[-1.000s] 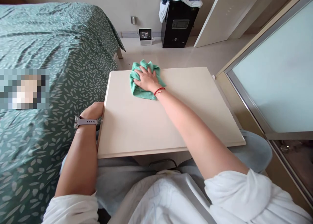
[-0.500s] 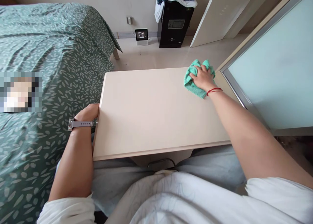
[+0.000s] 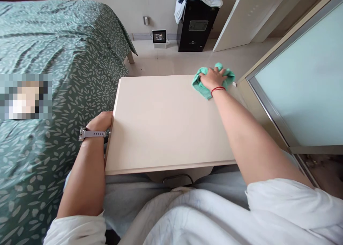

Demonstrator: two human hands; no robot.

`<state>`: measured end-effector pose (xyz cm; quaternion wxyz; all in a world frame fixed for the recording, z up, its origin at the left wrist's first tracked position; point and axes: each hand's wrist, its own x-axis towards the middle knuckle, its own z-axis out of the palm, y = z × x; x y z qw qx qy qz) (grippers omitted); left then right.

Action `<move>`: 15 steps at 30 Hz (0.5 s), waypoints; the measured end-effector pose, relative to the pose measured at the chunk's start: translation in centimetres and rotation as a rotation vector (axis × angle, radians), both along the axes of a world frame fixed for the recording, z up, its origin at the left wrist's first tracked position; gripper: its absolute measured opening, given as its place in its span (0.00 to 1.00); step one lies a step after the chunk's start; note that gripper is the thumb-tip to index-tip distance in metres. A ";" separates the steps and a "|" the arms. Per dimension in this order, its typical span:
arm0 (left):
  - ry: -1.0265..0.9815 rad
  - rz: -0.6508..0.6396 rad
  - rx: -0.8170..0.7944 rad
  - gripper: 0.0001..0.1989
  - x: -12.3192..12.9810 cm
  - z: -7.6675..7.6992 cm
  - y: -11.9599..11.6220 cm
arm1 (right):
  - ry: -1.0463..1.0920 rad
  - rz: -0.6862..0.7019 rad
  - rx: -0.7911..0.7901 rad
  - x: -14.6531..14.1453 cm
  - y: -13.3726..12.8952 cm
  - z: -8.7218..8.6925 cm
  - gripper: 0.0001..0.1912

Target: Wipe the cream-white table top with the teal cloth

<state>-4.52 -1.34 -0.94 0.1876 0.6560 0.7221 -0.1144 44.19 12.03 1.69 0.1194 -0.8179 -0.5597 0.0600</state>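
Note:
A green cloth [image 3: 202,89] lies bunched on the far right part of a pale, rectangular tabletop [image 3: 160,123]. My right hand [image 3: 213,78] presses down on the cloth, its fingers over the folds and a red string bracelet at the wrist. At the tabletop's left edge is my left hand [image 3: 100,121], touching its side. The fingers of that hand are hidden behind and below the edge. A watch with a grey strap [image 3: 93,134] sits on the left wrist.
To the left, a bed with a green leaf-patterned sheet [image 3: 88,73] borders the table. A frosted glass panel [image 3: 302,80] stands close on the right. Beyond are a small screen [image 3: 159,38], a black cabinet [image 3: 197,27] with clothes on top, and a white door [image 3: 252,16].
My right hand has moved a little to the left along the far edge, taking the green cloth with it. My left hand stays at the table's left side. The view has shifted slightly.

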 end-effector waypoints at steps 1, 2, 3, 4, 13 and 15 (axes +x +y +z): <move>0.002 -0.006 -0.007 0.21 0.0 0.0 0.0 | -0.005 0.053 -0.004 -1.7 0.3 -0.1 0.33; 0.009 -0.012 -0.014 0.21 0.0 0.0 0.0 | -0.006 0.111 -0.006 -3.5 0.5 -0.3 0.33; 0.022 -0.017 -0.020 0.22 0.1 0.0 -0.1 | -0.007 0.178 0.000 -5.4 0.8 -0.4 0.33; 0.036 -0.022 -0.020 0.23 0.1 0.0 -0.1 | -0.009 0.248 0.005 -7.5 0.9 -0.6 0.33; 0.041 -0.031 -0.056 0.28 -1.3 -1.1 0.6 | 0.023 0.737 -0.028 -24.7 -1.9 0.6 0.38; 0.028 -0.038 -0.058 0.28 -1.7 -1.5 0.8 | 0.038 0.831 -0.031 -26.9 -2.9 1.0 0.39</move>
